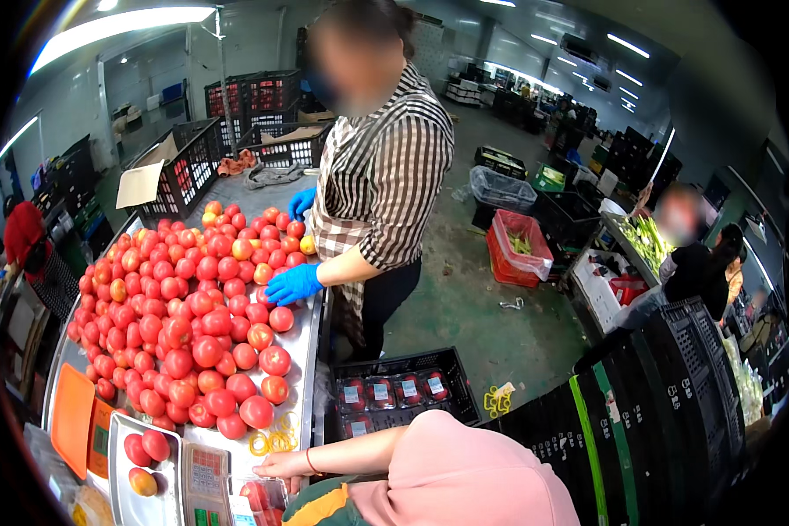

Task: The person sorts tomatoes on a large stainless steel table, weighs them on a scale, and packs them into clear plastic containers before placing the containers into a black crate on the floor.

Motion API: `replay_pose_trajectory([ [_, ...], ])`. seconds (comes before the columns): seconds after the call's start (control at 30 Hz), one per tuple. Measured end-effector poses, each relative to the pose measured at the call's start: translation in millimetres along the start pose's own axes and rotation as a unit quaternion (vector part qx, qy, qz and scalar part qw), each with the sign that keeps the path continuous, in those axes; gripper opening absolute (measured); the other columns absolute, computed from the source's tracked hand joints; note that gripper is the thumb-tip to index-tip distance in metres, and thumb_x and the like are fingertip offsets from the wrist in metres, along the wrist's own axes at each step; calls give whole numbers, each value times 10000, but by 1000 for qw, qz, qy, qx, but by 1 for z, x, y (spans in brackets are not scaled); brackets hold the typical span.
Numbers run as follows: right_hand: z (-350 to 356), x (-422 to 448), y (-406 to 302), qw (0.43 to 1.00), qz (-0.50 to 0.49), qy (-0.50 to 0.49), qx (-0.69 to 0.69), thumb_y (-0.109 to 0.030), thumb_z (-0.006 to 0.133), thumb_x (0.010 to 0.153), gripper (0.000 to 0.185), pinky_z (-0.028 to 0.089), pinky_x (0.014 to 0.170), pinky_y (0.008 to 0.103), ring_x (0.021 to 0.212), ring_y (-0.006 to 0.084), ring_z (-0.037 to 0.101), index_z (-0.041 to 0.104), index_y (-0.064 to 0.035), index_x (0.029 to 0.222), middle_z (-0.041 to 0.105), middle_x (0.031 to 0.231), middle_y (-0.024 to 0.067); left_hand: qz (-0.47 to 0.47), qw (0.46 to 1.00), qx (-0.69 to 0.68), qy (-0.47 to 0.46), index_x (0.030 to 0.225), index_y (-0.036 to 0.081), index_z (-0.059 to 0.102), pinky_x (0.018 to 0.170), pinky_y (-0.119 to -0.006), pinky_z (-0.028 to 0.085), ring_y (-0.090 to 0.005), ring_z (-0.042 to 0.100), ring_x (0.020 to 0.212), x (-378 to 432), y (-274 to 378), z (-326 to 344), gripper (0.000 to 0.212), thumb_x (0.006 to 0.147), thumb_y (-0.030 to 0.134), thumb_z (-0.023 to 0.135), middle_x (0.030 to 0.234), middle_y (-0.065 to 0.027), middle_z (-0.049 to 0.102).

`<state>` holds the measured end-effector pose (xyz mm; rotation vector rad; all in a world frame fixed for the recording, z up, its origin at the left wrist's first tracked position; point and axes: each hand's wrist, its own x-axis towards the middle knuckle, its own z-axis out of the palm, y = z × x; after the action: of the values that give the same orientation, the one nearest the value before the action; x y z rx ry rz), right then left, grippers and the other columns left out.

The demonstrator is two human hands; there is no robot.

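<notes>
My right hand [283,465], at the end of a pink sleeve, is at the edge of a clear plastic clamshell of tomatoes [255,494]. Its grip is hard to make out. Yellow rubber bands [277,437] lie just beyond my fingers on the steel table [299,381]. To the left is a digital scale [205,470], its metal pan [146,509] holding three tomatoes [146,448]. A large heap of red tomatoes [191,322] covers much of the tabletop. My left hand is out of view.
Across the heap, a co-worker in blue gloves [294,284] touches the tomatoes. A black crate [450,375] beside the table holds labelled packs [381,394]. Stacked black crates [657,388] stand at right. An orange plastic piece [72,417] lies at the table's left edge.
</notes>
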<state>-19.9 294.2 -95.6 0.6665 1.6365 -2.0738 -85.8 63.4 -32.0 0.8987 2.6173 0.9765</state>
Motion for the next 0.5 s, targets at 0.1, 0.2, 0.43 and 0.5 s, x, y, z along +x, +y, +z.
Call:
replay_pose_trajectory([
  [0.1, -8, 25, 28, 996, -10, -76, 46, -514, 486, 889, 610, 553, 538, 349, 662, 228, 619, 452, -13, 1235, 564, 991, 160, -144, 965, -220, 1, 1184, 62, 452, 695, -281, 451, -150, 520, 801, -7, 3, 12, 373, 851, 157, 591, 893, -73, 560],
  [0.2, -5, 19, 11, 989, -52, -109, 86, -365, 599, 857, 540, 563, 580, 357, 688, 217, 618, 443, -22, 1244, 566, 951, 146, -232, 896, -378, 7, 1246, 62, 406, 660, -271, 449, -137, 515, 746, -17, -8, 17, 419, 867, 149, 560, 853, -61, 552],
  [0.43, -36, 4, 8, 973, 7, -192, 128, -29, 617, 795, 432, 552, 733, 370, 824, 208, 628, 447, -38, 1192, 530, 992, 88, -308, 826, -472, 15, 1391, 63, 298, 578, -249, 445, -107, 504, 618, -71, -8, 42, 529, 903, 131, 490, 760, -33, 534],
  [0.5, -41, -14, 8, 983, 38, -138, 113, 3, 577, 754, 442, 556, 748, 376, 838, 239, 626, 446, -18, 1175, 522, 954, 106, -334, 849, -409, -4, 1417, 38, 263, 614, -243, 450, -95, 491, 652, -75, 15, 33, 566, 889, 89, 462, 783, -27, 518],
])
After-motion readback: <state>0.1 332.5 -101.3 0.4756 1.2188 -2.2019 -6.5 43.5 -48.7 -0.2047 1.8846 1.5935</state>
